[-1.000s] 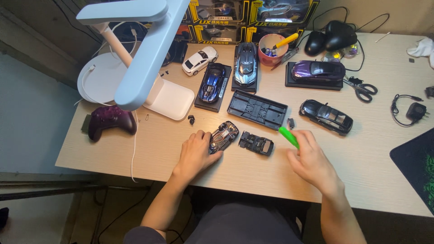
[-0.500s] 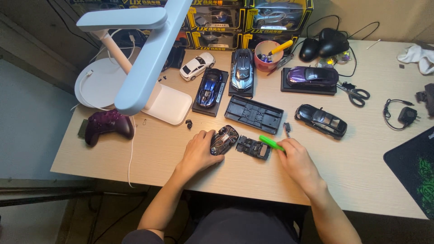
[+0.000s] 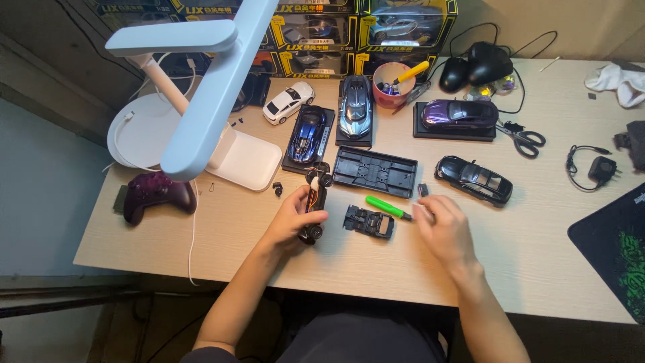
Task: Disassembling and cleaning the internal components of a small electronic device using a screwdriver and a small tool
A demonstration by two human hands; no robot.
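Wooden and pale, the desk top (image 3: 551, 269) carries everything, and the black plastic display base (image 3: 375, 171) near its middle serves as the landmark. Far left of that base lies a dark purple game controller (image 3: 156, 193), with a white desk lamp (image 3: 201, 101) standing above it. Just left of the base the left hand (image 3: 293, 218) is closed around a small black model car chassis with wheels (image 3: 314, 205), holding it tipped on its side, one end touching the desk. Directly below the base a loose black car underplate (image 3: 369, 222) lies flat on the wood. Right of that plate, and still below the base, a green-handled screwdriver (image 3: 386, 208) lies on the desk with its metal tip pointing at the right hand (image 3: 445, 228); the fingers (image 3: 426, 210) are curled together at the tip, but whether they actually grip it cannot be told. Right of the base sits a black model car (image 3: 474, 179), and above that a purple model car on a black stand (image 3: 459, 115).
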